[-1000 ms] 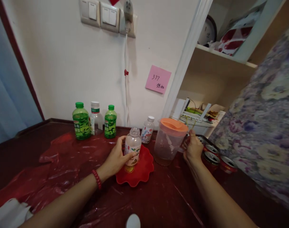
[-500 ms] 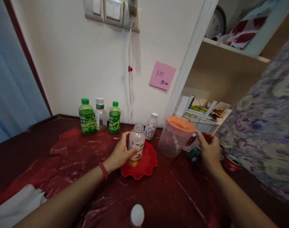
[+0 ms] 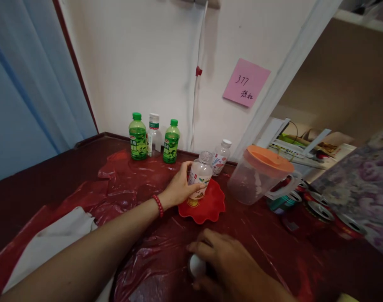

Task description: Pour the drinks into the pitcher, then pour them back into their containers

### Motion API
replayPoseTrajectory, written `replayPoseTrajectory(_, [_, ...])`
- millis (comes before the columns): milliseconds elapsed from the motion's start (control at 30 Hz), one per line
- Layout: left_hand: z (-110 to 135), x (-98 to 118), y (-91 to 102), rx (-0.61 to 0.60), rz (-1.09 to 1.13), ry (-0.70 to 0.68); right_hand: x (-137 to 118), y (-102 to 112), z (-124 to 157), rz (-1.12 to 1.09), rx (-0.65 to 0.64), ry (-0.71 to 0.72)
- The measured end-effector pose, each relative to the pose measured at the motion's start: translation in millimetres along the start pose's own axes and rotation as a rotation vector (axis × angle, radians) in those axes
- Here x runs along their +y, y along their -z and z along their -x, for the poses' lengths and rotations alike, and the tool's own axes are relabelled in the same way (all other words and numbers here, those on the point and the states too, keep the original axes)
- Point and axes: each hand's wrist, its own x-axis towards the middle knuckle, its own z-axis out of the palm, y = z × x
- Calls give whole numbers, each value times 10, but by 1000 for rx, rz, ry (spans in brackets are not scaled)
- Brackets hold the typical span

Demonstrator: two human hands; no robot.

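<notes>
My left hand [image 3: 182, 186] is wrapped round a clear, uncapped bottle [image 3: 201, 174] with a printed label. The bottle stands upright on a red, wavy-edged plate [image 3: 215, 203]. Near the front of the table, my right hand [image 3: 224, 260] reaches over a white cap [image 3: 197, 266]. Its thumb and fingers are spread on either side of the cap, slightly blurred, and no firm grip on it shows. Just behind the held bottle is another clear bottle [image 3: 221, 158] with a white lid.
A pitcher [image 3: 249, 180] with an orange lid stands right of the plate, beside several drink cans [image 3: 317, 214]. Two green bottles [image 3: 138, 138] and a clear white-capped bottle [image 3: 154, 136] line the wall. A white cloth [image 3: 59, 239] lies front left on the red plastic sheet [image 3: 116, 167].
My right hand has left the pitcher's handle and come down to the white cap. My left hand still holds the bottle on the plate. The view has tilted down and left.
</notes>
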Motion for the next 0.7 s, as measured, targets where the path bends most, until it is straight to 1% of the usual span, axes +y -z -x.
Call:
replayPoseTrajectory(67, [7,9,7,-5,4,12,25,-89,-68,75,-70,-9])
replayPoseTrajectory(100, [12,16,11,-6,6,20,44,-91,-90,89,-82,2])
replayPoseTrajectory(133, [19,23,14,-4,9,28,63,-60,-106,82,-70,16])
replayPoseTrajectory(167, [26,30,17,-1,13,32,79,7,-118,52,-23,29])
replayPoseTrajectory(200, [32,38,19,3,21,34,93,106,-130,6,56,52])
replayPoseTrajectory(233, [38,47,20,6,29,36,103,232,-145,-41,166,86])
replayPoseTrajectory(267, [43,56,22,8,35,36,113,378,-169,-85,302,112])
replayPoseTrajectory(300, [46,65,23,9,39,35,124,532,-205,-99,433,169])
replayPoseTrajectory(367, [52,80,25,14,37,40,161,827,-315,-7,652,236])
replayPoseTrajectory(433, [57,88,27,18,30,53,225,1050,-471,81,783,246])
replayPoseTrajectory(467, [61,88,27,20,28,59,264,1127,-559,109,815,244])
replayPoseTrajectory(500, [66,86,27,19,28,64,304,1182,-648,129,812,239])
replayPoseTrajectory(600, [77,70,24,19,32,71,405,1254,-885,168,728,236])
replayPoseTrajectory(700, [81,53,22,23,29,68,446,1277,-1032,188,672,224])
